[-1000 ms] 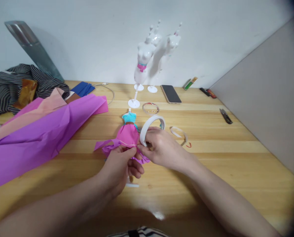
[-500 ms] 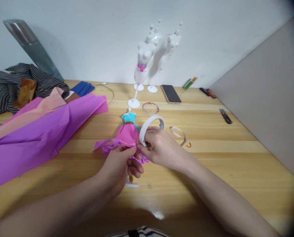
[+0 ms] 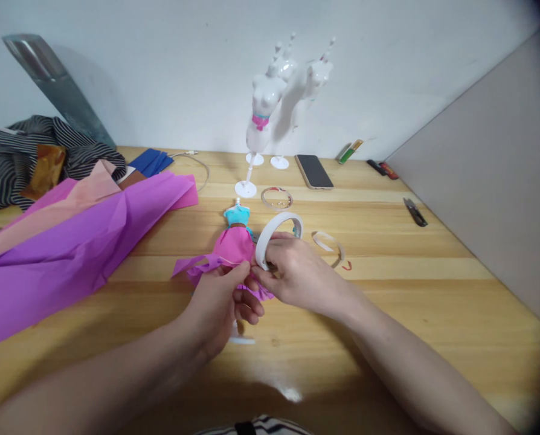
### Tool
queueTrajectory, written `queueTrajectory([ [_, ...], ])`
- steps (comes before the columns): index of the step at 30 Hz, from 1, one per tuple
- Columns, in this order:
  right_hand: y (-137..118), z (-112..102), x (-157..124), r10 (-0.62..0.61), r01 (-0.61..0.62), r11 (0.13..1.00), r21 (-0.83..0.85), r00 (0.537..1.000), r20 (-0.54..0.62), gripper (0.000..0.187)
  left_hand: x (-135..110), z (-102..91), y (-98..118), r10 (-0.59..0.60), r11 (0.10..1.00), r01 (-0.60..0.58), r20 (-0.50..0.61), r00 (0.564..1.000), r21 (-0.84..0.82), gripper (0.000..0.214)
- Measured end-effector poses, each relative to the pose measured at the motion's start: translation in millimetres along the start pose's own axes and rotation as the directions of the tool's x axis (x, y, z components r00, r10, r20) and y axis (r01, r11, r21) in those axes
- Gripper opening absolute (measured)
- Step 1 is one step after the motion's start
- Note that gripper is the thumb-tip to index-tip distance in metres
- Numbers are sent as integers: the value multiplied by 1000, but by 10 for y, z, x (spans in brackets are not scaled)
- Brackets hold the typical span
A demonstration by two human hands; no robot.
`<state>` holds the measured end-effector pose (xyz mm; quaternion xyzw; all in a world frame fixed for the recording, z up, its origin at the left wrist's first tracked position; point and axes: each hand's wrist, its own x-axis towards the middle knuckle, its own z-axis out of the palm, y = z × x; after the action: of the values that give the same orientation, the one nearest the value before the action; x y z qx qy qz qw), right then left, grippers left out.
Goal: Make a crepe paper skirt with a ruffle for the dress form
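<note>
A small mannequin lies on the table, dressed in a turquoise top [image 3: 236,215] and a pink paper skirt [image 3: 234,243] with a purple paper strip [image 3: 200,266] along its hem. My left hand [image 3: 222,296] is closed, thumb and forefinger pinching the skirt's lower edge. A white roll of tape [image 3: 264,240] stands on edge, held in my right hand [image 3: 292,269], which is closed with fingers inside the ring. The right thumb and fingertips meet the skirt's right side, close to the left fingertips. Exactly what the right fingertips pinch is hidden.
Purple crepe paper [image 3: 93,241] spreads across the left. White mannequins [image 3: 265,99] stand against the wall, near a phone [image 3: 314,171]. A clear ring [image 3: 276,197], a curled strip [image 3: 336,246] and black snips [image 3: 415,212] lie rightward. A striped cloth [image 3: 16,157] is heaped far left.
My left thumb has shifted slightly over the hem, covering more of the light line along it. Otherwise both hands and the tape roll stay almost in place.
</note>
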<state>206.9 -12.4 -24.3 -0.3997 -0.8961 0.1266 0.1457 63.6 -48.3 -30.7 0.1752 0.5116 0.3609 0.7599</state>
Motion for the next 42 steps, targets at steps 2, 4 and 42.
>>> queueTrajectory([
  [2, 1, 0, -4, -3, 3, 1000, 2, 1000, -2, 19, 8, 0, -10, 2, 1000, -2, -9, 1000, 0, 25],
  [4, 8, 2, -7, 2, -2, 1000, 11, 1000, -6, 19, 10, -2, -16, 3, 1000, -3, -12, 1000, -10, 25],
  [42, -63, -173, -54, 339, -348, 830, 437, 935, 101, 27, 39, -180, 67, 17, 999, -16, 24, 1000, -45, 17],
])
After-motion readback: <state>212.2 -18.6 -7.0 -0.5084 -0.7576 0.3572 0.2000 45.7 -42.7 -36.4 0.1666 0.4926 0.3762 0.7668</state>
